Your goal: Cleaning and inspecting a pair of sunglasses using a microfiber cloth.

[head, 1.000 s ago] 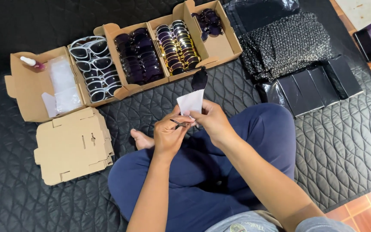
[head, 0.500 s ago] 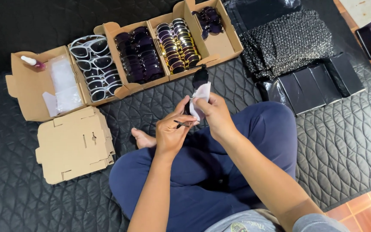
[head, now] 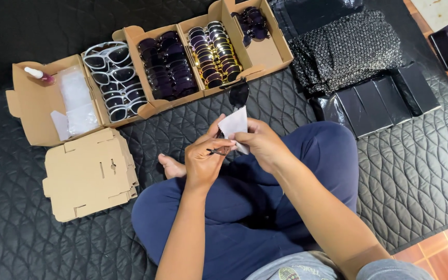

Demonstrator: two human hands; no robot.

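Meanwhile, both hands' fingers clamped: left hand [head: 203, 163] on glossy dark sunglasses [head: 238, 96], right hand [head: 260, 145] on soft white cloth [head: 233, 124].

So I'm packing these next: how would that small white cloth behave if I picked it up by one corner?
Probably floppy: the white cloth bends around the right hand's fingers and holds no flat shape. It looks thin and light for its size, so it would likely droop from a corner. It seems unlikely to break, but it could slip off the dark sunglasses that it wipes.
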